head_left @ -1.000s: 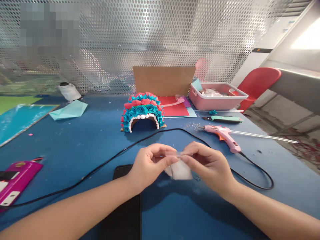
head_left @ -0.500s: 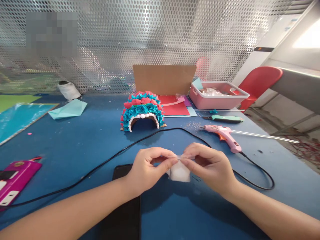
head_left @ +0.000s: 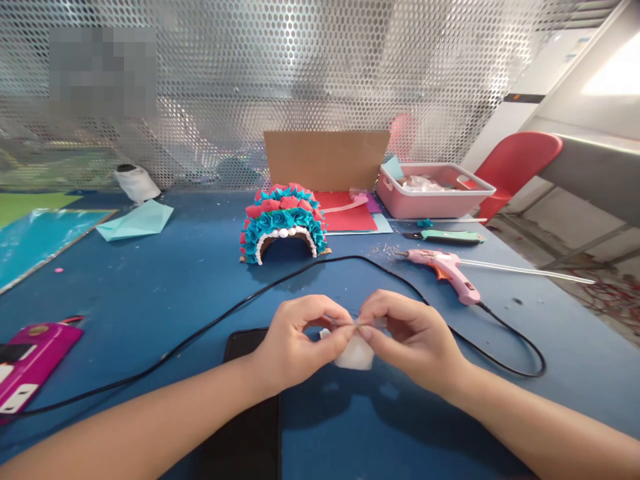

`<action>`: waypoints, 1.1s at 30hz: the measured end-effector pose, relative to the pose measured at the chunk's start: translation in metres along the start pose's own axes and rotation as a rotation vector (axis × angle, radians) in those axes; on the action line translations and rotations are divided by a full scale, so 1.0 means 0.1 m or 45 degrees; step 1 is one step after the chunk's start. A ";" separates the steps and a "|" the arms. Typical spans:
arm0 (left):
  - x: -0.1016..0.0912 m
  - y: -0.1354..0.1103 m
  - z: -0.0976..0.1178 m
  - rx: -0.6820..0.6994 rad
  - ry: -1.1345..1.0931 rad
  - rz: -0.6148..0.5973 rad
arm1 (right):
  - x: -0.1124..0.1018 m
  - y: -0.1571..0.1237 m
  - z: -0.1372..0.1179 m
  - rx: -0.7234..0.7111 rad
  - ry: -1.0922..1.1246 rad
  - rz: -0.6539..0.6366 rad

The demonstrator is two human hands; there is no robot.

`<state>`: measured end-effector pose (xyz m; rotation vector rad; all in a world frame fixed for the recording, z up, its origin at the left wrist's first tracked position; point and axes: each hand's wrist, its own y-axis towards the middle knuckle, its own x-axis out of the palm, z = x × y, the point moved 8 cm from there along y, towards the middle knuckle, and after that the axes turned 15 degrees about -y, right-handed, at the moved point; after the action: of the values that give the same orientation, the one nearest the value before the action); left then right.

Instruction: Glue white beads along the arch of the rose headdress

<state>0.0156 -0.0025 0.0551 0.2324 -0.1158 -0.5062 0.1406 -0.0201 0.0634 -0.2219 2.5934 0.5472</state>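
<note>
Between my hands hangs a small translucent plastic bag (head_left: 355, 353) with something white in it; what the contents are I cannot make out. My left hand (head_left: 305, 340) pinches its top edge between thumb and forefinger. My right hand (head_left: 413, 337) pinches the same edge close beside, the two thumbs nearly meeting. A black phone (head_left: 245, 427) lies flat under my left wrist. Beyond my hands stands an arch (head_left: 285, 220) covered in blue and red paper flowers, its front rim lined with white beads.
A pink glue gun (head_left: 450, 270) lies to the right, its black cable (head_left: 235, 307) curving across the table. Behind it are a green utility knife (head_left: 450, 237) and a pink basket (head_left: 435, 200). A magenta pouch (head_left: 40, 360) sits at left, folded pale-blue paper (head_left: 137, 220) farther back.
My fingertips have drawn closer together on the bag's top edge, and the bag has shifted slightly left and down. The things on the table have stayed in place.
</note>
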 end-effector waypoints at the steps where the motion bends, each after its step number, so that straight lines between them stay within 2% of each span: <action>1: 0.01 0.00 0.00 -0.006 0.004 -0.001 | 0.00 0.00 0.00 -0.003 0.004 -0.007; 7: -0.03 0.00 -0.03 -0.079 -0.012 0.117 | -0.02 0.00 0.06 0.130 0.162 0.039; 15: -0.06 -0.01 -0.08 -0.111 -0.018 0.121 | 0.02 0.01 0.19 0.357 0.425 -0.002; 20: -0.06 0.00 -0.09 -0.143 -0.032 0.129 | 0.03 -0.02 0.20 0.399 0.428 -0.037; 24: -0.08 -0.01 -0.09 -0.167 -0.025 0.165 | -0.03 0.02 0.14 0.288 0.197 -0.042; 29: -0.06 -0.02 -0.16 -0.244 -0.034 0.132 | -0.08 0.09 0.06 0.031 -0.239 -0.075; 33: -0.06 -0.03 -0.23 -0.307 -0.027 0.120 | -0.12 0.09 -0.06 -0.206 -0.516 -0.031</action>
<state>0.0130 0.0025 0.0319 -0.0142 -0.0847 -0.4245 0.1459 -0.0139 0.0773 -0.1740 2.1549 0.7137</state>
